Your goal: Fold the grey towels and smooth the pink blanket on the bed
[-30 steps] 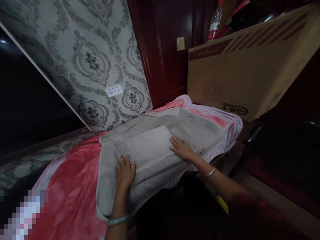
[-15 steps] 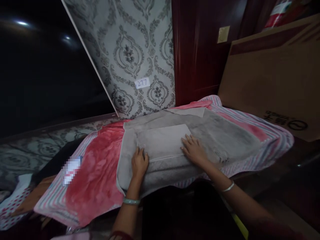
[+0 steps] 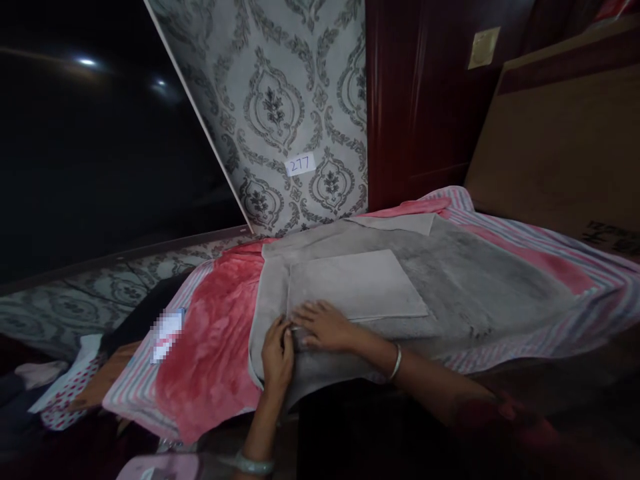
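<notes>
A pale grey rectangular piece (image 3: pixel 355 283), which looks like folded cloth, lies flat on a larger grey cloth (image 3: pixel 465 273). My left hand (image 3: pixel 278 353) is at the rectangle's near left corner, its fingers bent and drawn together on the grey cloth there. Right beside it, my right hand (image 3: pixel 325 327) lies flat with the fingers stretched out, palm down over the near edge of the rectangle. The two hands' fingertips almost meet. Underneath everything is a red blanket (image 3: pixel 210 347) with a striped border.
A large black screen (image 3: pixel 100 147) stands at the left against patterned wallpaper, which bears a paper label (image 3: pixel 300 164) reading 277. Behind on the right leans a cardboard box (image 3: pixel 560 140). Low at the left are a dotted cloth (image 3: pixel 67 403) and a pink object (image 3: pixel 163 467).
My right hand has moved left from the rectangle's right side to its near left corner. My left hand has stayed by that corner. The view has shifted slightly.
</notes>
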The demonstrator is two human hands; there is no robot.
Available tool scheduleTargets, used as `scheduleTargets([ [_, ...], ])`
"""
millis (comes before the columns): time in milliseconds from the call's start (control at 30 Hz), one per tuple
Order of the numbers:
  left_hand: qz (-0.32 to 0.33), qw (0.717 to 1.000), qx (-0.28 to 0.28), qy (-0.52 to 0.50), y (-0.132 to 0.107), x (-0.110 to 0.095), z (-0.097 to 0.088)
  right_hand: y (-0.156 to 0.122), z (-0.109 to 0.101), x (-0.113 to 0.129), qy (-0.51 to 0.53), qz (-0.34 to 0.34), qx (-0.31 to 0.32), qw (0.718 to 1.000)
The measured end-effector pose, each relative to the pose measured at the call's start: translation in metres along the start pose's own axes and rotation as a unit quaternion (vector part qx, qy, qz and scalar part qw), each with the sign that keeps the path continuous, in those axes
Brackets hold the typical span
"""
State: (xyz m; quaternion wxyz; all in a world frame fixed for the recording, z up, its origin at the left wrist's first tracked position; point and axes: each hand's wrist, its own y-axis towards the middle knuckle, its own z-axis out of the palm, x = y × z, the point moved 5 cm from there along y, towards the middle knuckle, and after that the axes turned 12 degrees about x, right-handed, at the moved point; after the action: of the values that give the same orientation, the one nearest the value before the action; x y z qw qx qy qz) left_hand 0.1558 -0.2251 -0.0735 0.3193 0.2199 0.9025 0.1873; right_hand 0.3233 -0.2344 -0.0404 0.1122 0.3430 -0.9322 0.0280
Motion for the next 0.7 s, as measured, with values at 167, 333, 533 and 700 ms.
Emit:
scheduleTargets([
  [167,0.067,0.992,0.102,0.032,0.053,-0.009,0.002,0.000,0.014,0.003,0.018,-0.015,-0.007,1.000],
  [333,0.074,0.942,0.285,0.159,0.135,-0.028,0.046,-0.003,0.008,0.004,0.044,-0.021,-0.015,0.999],
  [533,0.026,0.917,0.305,0.256,0.161,-0.025,0.079,-0.003,0.010,0.001,0.058,-0.024,-0.010,0.998],
  [700,0.028,0.915,0.318,0.247,0.157,-0.019,0.079,-0.002,0.012,0.000,0.059,-0.029,-0.016,0.998],
])
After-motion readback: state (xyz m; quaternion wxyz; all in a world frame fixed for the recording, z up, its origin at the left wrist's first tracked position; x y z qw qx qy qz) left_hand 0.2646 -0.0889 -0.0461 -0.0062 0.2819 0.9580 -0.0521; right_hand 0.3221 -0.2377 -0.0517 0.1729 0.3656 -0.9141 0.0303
